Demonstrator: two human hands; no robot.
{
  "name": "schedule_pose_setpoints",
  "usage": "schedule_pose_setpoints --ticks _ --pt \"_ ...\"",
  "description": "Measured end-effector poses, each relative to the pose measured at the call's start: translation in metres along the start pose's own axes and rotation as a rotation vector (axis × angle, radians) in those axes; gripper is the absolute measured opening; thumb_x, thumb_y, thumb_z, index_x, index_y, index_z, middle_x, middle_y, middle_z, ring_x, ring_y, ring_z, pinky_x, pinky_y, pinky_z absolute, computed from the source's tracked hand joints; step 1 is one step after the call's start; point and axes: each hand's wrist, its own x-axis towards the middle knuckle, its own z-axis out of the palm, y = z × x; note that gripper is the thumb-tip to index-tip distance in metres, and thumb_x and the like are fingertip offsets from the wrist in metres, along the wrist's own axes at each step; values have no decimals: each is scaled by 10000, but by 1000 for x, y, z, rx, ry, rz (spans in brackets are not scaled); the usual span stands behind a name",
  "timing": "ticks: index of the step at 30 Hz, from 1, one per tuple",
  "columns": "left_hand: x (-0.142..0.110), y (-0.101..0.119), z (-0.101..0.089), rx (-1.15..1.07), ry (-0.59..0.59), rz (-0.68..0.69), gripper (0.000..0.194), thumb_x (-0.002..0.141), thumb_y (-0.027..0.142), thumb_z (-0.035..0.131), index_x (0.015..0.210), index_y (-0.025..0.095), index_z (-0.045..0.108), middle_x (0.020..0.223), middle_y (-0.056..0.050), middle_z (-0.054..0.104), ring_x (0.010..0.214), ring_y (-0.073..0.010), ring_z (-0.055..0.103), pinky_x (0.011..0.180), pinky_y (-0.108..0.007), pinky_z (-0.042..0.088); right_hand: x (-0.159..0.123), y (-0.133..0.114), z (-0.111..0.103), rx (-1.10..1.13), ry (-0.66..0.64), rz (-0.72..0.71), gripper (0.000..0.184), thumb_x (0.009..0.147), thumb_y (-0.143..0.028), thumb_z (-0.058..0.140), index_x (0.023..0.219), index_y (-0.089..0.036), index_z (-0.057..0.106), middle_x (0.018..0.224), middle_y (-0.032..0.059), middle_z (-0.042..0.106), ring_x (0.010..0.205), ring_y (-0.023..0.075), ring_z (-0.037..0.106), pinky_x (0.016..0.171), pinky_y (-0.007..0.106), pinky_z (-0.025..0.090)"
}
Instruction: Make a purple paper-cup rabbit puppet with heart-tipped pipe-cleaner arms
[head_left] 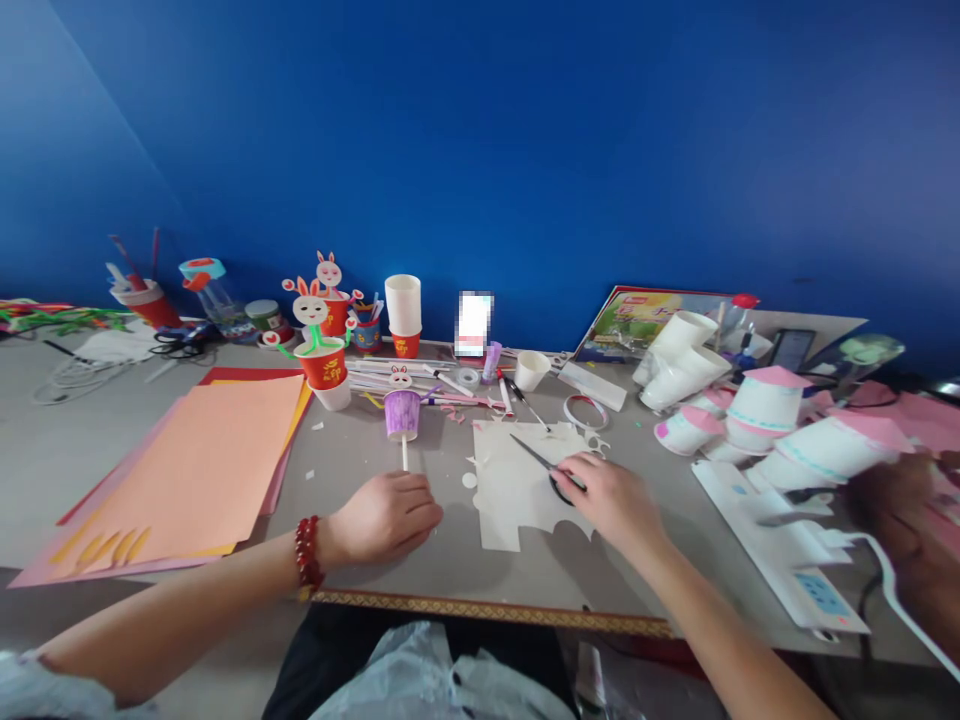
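Observation:
The curled fingers of my left hand (pixel 391 515) are closed at the lower end of a white stick (pixel 405 455). This stick comes out of the bottom of a purple-coloured paper cup (pixel 403 416), and a small rabbit face (pixel 400 377) shows above the cup's rim. My fingers hide the stick's lower end. On the right, my right hand (pixel 611 495) has its fingers on the black handles of a pair of scissors (pixel 536 455), blades pointing away to the left. Beneath the scissors lies a sheet of white paper (pixel 499 500) with curved cut-outs.
Coloured paper sheets (pixel 202 450) lie on the left. Rabbit-topped red cups (pixel 325 368), stacked white cups (pixel 403 305) and loose markers (pixel 450 382) stand or lie along the back. A power strip (pixel 780 550) and pink-topped paper cups (pixel 769 405) are at the right.

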Motion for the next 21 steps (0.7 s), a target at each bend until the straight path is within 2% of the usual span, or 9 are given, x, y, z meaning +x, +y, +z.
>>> schedule_pose_setpoints --ticks 3,5,7,9,11,13,16,21 --pt "-3 -6 0 15 72 -67 157 941 174 445 895 178 595 705 -45 614 676 -183 554 622 -297 422 12 -30 1 258 -110 -95 153 927 -335 574 913 -227 681 957 22 712 648 152 636 632 264 430" --pt "-4 -14 -3 -10 162 -177 137 940 178 451 893 186 579 713 -34 614 674 -169 556 632 -280 417 19 -49 7 361 -207 -187 127 898 -325 617 963 -233 675 980 15 700 689 152 638 652 254 442" --pt "-5 -25 -7 -30 263 -395 107 945 227 467 908 193 562 733 -21 612 657 -153 552 626 -264 412 23 -63 14 379 -263 -241 156 856 -276 655 1006 -232 663 1015 23 688 752 167 644 688 259 449" --pt "-7 -41 -10 -47 326 -685 153 948 339 487 919 201 547 745 -6 607 620 -142 540 596 -253 400 27 -71 19 358 -291 -259 195 825 -224 659 1020 -225 651 1062 36 672 777 175 645 713 268 452" --pt "-9 -58 -12 -96 298 -931 265 943 467 477 907 212 536 761 3 623 614 -142 558 583 -248 403 29 -74 24 345 -308 -252 188 810 -180 637 994 -220 641 1069 38 663 776 174 646 713 268 450" --pt "-12 -74 -11 -121 204 -1090 358 930 564 446 882 222 544 769 5 650 633 -153 597 589 -249 418 30 -73 27 356 -315 -234 157 803 -149 613 942 -221 630 1025 26 664 777 171 649 701 260 444" --pt "-12 -88 -4 -78 133 -1176 444 891 646 447 851 224 578 789 -21 680 696 -193 645 617 -270 438 29 -71 30 400 -321 -228 128 803 -134 602 894 -223 617 969 9 662 781 165 651 697 249 440" --pt "-5 -95 12 -47 119 -1143 507 817 694 518 812 196 614 928 -111 678 881 -279 649 740 -328 448 26 -71 29 439 -308 -223 119 801 -139 614 883 -224 597 950 -1 646 769 155 634 694 247 435"
